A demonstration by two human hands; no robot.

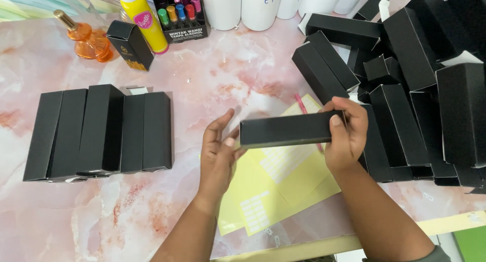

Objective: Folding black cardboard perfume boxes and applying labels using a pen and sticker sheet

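A long black cardboard box (pixel 288 130) is held level above the table between both hands. My left hand (pixel 217 150) presses against its left end with fingers up. My right hand (pixel 347 135) grips its right end, thumb on the front face. Under the box lie yellow sticker sheets (pixel 273 186) with small white labels, and a pink pen (pixel 302 105) pokes out behind it.
A row of several black boxes (pixel 101 133) lies flat on the pink marble table (pixel 228 74) at the left. A loose heap of black boxes (pixel 405 85) fills the right side. At the back stand an orange perfume bottle (pixel 88 39), a yellow bottle (pixel 144 19), small vials (pixel 179 14) and white bottles (pixel 260 6).
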